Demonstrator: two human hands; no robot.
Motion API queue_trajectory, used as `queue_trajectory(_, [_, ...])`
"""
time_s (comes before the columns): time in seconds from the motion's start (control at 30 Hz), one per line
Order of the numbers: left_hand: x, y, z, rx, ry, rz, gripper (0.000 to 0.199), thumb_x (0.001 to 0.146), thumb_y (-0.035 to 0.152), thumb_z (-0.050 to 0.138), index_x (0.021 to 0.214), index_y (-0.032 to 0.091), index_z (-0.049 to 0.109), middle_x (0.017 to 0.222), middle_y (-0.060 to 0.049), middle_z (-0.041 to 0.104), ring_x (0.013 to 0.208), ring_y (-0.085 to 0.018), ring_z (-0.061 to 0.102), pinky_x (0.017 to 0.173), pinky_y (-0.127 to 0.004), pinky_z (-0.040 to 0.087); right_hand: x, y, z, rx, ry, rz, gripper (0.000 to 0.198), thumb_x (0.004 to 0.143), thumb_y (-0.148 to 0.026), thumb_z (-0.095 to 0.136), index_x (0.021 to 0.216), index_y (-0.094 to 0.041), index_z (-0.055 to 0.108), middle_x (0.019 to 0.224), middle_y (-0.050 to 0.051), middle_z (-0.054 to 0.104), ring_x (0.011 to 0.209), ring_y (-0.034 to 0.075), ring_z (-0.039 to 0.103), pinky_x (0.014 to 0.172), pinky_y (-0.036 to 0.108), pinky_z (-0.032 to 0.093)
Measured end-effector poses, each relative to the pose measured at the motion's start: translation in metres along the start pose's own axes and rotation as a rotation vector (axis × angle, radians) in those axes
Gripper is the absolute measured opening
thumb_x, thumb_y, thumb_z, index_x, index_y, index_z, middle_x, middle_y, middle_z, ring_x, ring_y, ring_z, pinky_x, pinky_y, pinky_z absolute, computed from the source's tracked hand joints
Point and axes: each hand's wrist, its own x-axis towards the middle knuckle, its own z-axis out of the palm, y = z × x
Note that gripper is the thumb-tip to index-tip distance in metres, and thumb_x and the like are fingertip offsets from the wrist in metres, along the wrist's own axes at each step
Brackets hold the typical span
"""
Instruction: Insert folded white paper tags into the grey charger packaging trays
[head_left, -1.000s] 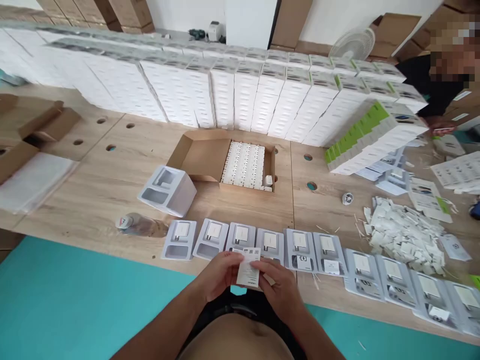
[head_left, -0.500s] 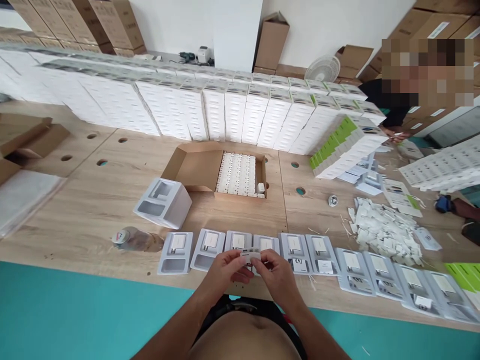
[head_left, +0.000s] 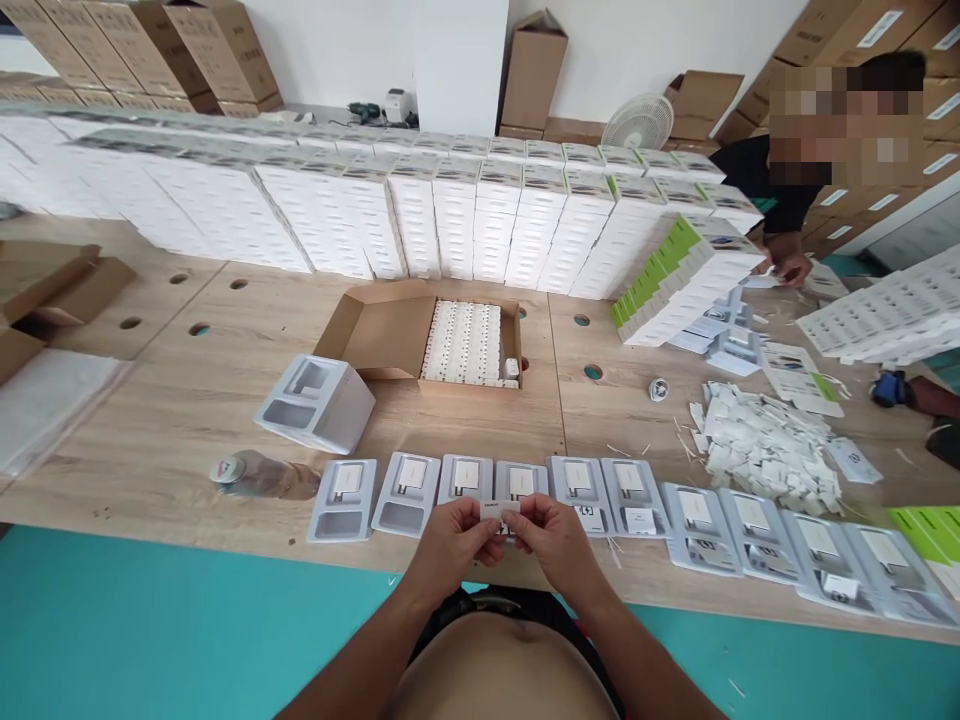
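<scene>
My left hand [head_left: 450, 540] and my right hand [head_left: 551, 540] pinch a small folded white leaflet [head_left: 500, 509] between them, close to my body. They hover over the near edge of the wooden table [head_left: 187, 400], just above a row of several white plastic trays [head_left: 579, 488] that each hold a white charger. The leaflet sits over the tray [head_left: 519, 482] in the middle of the row. Behind the row stands an open cardboard box [head_left: 390, 325] filled with white chargers [head_left: 465, 342].
A stack of empty trays [head_left: 315, 400] and a lying plastic bottle [head_left: 259, 473] are at the left. A heap of folded leaflets [head_left: 765, 445] lies at the right. Stacked white boxes [head_left: 420, 210] wall the back. Another person [head_left: 810, 190] works at the far right.
Both hands folded the leaflet smaller and lifted it forward over the tray row. The head camera tilted up, so the table slid down and left in view.
</scene>
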Motion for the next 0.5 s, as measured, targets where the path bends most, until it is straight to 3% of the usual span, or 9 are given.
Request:
queue_trajectory(0.27, [-0.006,-0.002,-0.001,0.006,-0.005,-0.042,0.031,0.071,0.041,0.076,0.075,0.014,0.062,0.069,-0.004,0.070,0.058,-0.014,0.064,0.058,-0.025,0.054,-0.004,0.005,-0.001,0.029,-0.042,0.022,0.039,0.072,-0.055,0.074,0.070,-0.018,0.064,0.057,-0.003,0.059,0.053,0.013,0.052,0.052,0.026,0.042])
queue_trajectory(0.5, [-0.012,0.000,-0.010,0.036,-0.041,-0.100,0.031,0.073,0.041,0.074,0.082,0.013,0.064,0.073,-0.005,0.071,0.061,-0.014,0.065,0.059,-0.025,0.054,-0.008,0.014,0.008,0.016,0.006,-0.002,0.034,0.074,-0.050,0.074,0.068,-0.018,0.063,0.056,-0.003,0.057,0.051,0.012,0.051,0.051,0.025,0.040])
